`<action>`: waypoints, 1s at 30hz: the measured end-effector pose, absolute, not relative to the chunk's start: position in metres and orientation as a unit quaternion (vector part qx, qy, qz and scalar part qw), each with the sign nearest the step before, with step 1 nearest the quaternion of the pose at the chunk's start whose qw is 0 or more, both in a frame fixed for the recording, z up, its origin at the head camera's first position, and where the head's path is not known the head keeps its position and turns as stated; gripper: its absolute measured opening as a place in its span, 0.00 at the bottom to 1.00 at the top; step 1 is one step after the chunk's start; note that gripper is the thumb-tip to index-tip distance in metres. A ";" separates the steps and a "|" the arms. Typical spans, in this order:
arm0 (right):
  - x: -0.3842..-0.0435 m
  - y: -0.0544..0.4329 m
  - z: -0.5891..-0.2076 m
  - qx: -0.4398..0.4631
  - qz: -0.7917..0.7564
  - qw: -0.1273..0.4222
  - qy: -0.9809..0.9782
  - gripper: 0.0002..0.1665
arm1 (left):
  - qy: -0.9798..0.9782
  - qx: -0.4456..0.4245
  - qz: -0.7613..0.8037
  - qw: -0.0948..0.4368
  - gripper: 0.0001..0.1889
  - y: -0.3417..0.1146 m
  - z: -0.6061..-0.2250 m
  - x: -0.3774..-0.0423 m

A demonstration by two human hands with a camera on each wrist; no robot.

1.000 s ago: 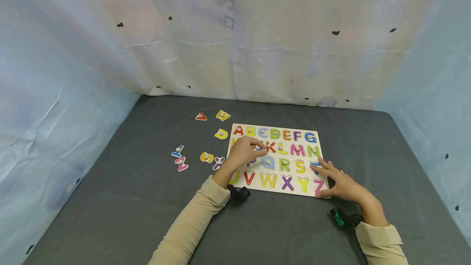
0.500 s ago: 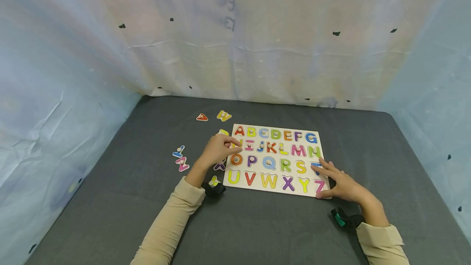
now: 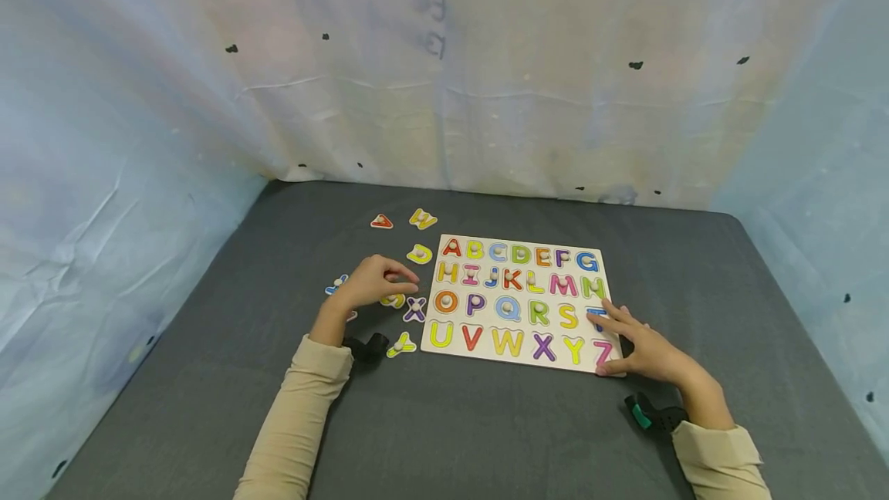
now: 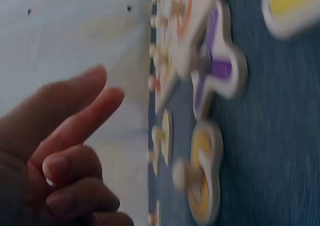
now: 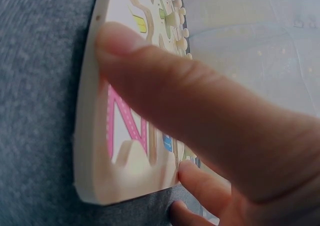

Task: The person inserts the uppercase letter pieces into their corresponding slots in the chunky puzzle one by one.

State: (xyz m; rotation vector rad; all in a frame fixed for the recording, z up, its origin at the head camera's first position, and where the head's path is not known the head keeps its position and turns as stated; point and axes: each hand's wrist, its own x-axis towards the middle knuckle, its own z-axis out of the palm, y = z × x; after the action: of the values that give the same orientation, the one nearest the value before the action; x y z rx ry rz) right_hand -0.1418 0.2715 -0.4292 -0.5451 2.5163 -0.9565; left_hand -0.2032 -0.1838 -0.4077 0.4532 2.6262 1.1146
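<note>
My left hand (image 3: 371, 282) hovers over the loose letters left of the board, thumb and forefinger apart with nothing between them. Close under it lie a yellow S piece (image 4: 205, 181) and a purple X piece (image 4: 222, 71), each with a wooden knob. My right hand (image 3: 642, 342) rests on the right end of the alphabet puzzle board (image 3: 458, 321), thumb at the near edge by the pink Z slot (image 5: 127, 123), fingers by the blue T slot. Letters A to R carry knobs; S to Z show as flat coloured slots.
More loose knobbed letters lie on the grey table: a yellow Y (image 3: 401, 345), a yellow U (image 3: 420, 254), a yellow W (image 3: 423, 218), a red V (image 3: 381, 221) and a partly hidden blue T (image 3: 336, 284). Pale sheeting (image 3: 528, 76) stands behind.
My left hand has moved left from over the middle of the board, past its left edge, to the loose letters. The right hand has stayed on the board.
</note>
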 end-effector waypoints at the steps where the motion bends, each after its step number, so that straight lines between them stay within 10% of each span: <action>1: -0.142 0.271 -0.429 -0.195 -0.342 0.196 0.898 0.52 | 0.902 0.157 0.380 0.131 0.13 -0.188 -0.408 -0.204; 30: -0.144 0.277 -0.438 -0.206 -0.352 0.184 0.894 0.52 | 0.892 0.149 0.368 0.215 0.12 -0.224 -0.421 -0.211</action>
State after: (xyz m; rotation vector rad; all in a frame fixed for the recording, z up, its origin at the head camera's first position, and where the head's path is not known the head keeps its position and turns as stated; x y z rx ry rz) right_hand -0.1435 0.2769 -0.4378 -0.5800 2.5212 -0.9932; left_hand -0.2111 -0.2241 -0.4208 0.4138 2.4734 1.0215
